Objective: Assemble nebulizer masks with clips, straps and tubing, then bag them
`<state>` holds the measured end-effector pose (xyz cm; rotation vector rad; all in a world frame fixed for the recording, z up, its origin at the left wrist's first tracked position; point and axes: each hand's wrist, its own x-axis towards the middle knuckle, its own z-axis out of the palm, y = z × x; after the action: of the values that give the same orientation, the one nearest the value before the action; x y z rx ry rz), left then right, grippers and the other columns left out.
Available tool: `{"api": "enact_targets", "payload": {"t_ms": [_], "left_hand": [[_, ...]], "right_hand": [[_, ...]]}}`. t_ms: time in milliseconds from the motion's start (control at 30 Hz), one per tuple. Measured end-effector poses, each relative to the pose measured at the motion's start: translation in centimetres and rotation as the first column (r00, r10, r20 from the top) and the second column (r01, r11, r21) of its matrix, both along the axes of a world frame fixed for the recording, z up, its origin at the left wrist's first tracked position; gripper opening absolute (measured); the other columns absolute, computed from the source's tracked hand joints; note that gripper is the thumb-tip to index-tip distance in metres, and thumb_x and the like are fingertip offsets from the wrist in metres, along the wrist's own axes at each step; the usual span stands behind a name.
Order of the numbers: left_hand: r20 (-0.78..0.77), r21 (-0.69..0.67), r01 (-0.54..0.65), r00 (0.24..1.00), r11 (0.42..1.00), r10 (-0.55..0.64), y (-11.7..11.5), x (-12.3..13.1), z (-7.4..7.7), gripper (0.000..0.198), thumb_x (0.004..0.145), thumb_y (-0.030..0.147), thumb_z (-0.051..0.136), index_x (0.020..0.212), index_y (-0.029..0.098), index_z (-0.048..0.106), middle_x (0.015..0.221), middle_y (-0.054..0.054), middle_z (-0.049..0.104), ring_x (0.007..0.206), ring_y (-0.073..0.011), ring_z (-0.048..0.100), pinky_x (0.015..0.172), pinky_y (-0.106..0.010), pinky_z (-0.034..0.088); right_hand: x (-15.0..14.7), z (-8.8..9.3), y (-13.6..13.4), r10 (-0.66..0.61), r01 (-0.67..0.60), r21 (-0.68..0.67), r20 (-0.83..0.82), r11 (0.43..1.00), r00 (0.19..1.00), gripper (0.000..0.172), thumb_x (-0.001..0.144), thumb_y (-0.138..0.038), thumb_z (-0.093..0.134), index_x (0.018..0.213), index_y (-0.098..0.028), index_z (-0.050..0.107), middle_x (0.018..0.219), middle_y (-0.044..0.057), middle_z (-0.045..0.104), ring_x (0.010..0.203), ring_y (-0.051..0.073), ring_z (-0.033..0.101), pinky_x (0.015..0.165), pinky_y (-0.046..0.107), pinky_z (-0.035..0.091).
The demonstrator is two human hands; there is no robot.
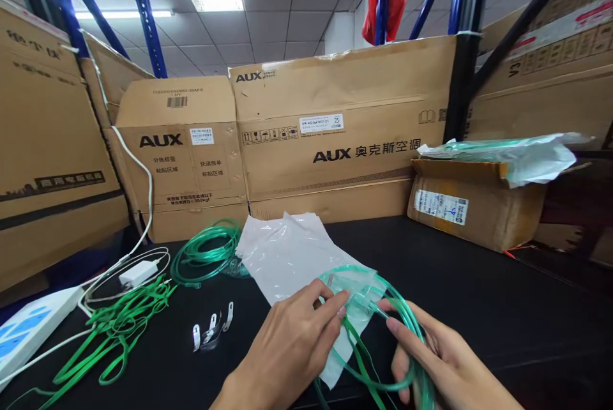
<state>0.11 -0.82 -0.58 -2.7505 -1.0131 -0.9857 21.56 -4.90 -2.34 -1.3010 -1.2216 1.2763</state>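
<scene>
In front of me my left hand pinches the edge of a clear green plastic mask, thumb and fingers pressed together. My right hand is closed around a loop of clear green tubing, the thumb and forefinger near the tube's end by the mask. A flat green elastic strap dangles below the two hands. Partly under the mask and hands lies a white plastic bag. The fingertips cover part of the mask, so how the tube meets it is hard to see.
Left of the bag lie another coil of green tubing, several metal nose clips, a tangle of green straps, a white adapter and a power strip. Cardboard boxes wall the back; a small open carton stands right.
</scene>
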Motion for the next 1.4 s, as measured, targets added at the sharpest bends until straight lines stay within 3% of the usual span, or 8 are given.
{"api": "enact_targets", "payload": {"t_ms": [367, 567, 733, 933, 1033, 1200, 1300, 1400], "left_hand": [[0.025, -0.023, -0.069, 0.997, 0.997, 0.07, 0.2, 0.7, -0.6, 0.035, 0.106, 0.026, 0.044, 0.138, 0.025, 0.058, 0.099, -0.005, 0.066, 0.082, -0.0236, 0.071, 0.069, -0.04, 0.062], [0.136, 0.181, 0.053, 0.988, 0.982, -0.078, -0.1, 0.9, -0.9, 0.033, 0.106, 0.021, 0.044, 0.134, 0.019, 0.062, 0.09, -0.005, 0.066, 0.073, -0.0184, 0.069, 0.063, -0.03, 0.059], [0.174, 0.108, 0.021, 0.984, 0.994, -0.04, -0.2, 1.0, -0.9, 0.029, 0.104, 0.021, 0.048, 0.124, 0.021, 0.069, 0.089, -0.004, 0.066, 0.069, -0.0173, 0.067, 0.061, -0.028, 0.056], [0.232, -0.012, -0.084, 0.969, 0.996, 0.084, 0.2, 1.0, -0.9, 0.03, 0.103, 0.022, 0.049, 0.126, 0.027, 0.067, 0.093, -0.002, 0.065, 0.07, -0.0166, 0.066, 0.062, -0.028, 0.053], [0.257, -0.034, -0.103, 0.96, 0.994, 0.108, 0.2, 1.0, -0.8, 0.03, 0.104, 0.022, 0.048, 0.127, 0.027, 0.067, 0.093, -0.002, 0.065, 0.071, -0.017, 0.066, 0.063, -0.03, 0.053], [0.285, 0.018, -0.009, 0.958, 1.0, 0.003, 0.0, 1.0, -0.9, 0.031, 0.105, 0.022, 0.047, 0.13, 0.024, 0.066, 0.091, -0.003, 0.066, 0.075, -0.017, 0.067, 0.065, -0.028, 0.054], [0.235, 0.053, 0.059, 0.97, 0.997, -0.069, 0.0, 1.1, -1.1, 0.032, 0.106, 0.023, 0.046, 0.132, 0.023, 0.065, 0.092, -0.004, 0.067, 0.071, -0.0158, 0.067, 0.06, -0.027, 0.053], [0.248, 0.002, 0.019, 0.968, 1.0, -0.019, -0.1, 1.1, -1.1, 0.031, 0.106, 0.023, 0.046, 0.128, 0.022, 0.067, 0.091, -0.004, 0.066, 0.072, -0.0164, 0.067, 0.061, -0.028, 0.053]], "right_hand": [[0.0, 1.5, 2.1, 0.372, -0.364, -0.082, 0.242, 0.928, 0.896, 0.069, 0.095, -0.065, 0.043, 0.144, -0.016, 0.037, 0.055, -0.001, 0.07, 0.028, 0.011, 0.058, 0.023, 0.008, 0.022], [-0.1, 0.6, 3.7, 0.386, -0.386, -0.048, 0.24, 0.921, 0.891, 0.068, 0.096, -0.063, 0.048, 0.141, -0.013, 0.044, 0.047, -0.005, 0.063, 0.029, 0.011, 0.057, 0.025, 0.009, 0.032], [0.0, 0.9, 3.0, 0.364, -0.37, -0.064, -0.083, 0.927, 0.928, 0.076, 0.086, -0.057, 0.071, 0.146, -0.016, 0.046, 0.077, 0.003, 0.075, 0.039, 0.011, 0.064, 0.032, 0.016, 0.046], [1.5, -0.9, 1.0, 0.197, -0.188, 0.058, -0.224, 0.98, 0.955, 0.1, 0.064, -0.043, 0.095, 0.15, -0.02, 0.049, 0.124, 0.013, 0.072, 0.09, 0.018, 0.073, 0.086, 0.027, 0.06], [1.0, -1.7, 1.1, 0.199, -0.193, 0.06, -0.133, 0.979, 0.971, 0.104, 0.064, -0.046, 0.093, 0.153, -0.024, 0.044, 0.131, 0.015, 0.069, 0.068, 0.015, 0.073, 0.071, 0.031, 0.064], [-1.0, -0.7, 2.1, 0.167, -0.154, 0.088, -0.158, 0.984, 0.973, 0.073, 0.078, -0.057, 0.079, 0.133, -0.02, 0.05, 0.081, 0.003, 0.074, 0.039, 0.015, 0.066, 0.035, 0.024, 0.052], [-1.6, -0.1, 2.7, 0.158, -0.135, 0.146, -0.156, 0.98, 0.975, 0.061, 0.079, -0.065, 0.075, 0.111, -0.017, 0.056, 0.054, -0.005, 0.062, 0.039, 0.014, 0.061, 0.036, 0.022, 0.049], [-1.5, -0.2, 2.8, 0.135, -0.123, 0.185, -0.054, 0.975, 0.989, 0.067, 0.079, -0.06, 0.077, 0.123, -0.012, 0.06, 0.06, -0.003, 0.063, 0.048, 0.013, 0.058, 0.046, 0.023, 0.051]]}}
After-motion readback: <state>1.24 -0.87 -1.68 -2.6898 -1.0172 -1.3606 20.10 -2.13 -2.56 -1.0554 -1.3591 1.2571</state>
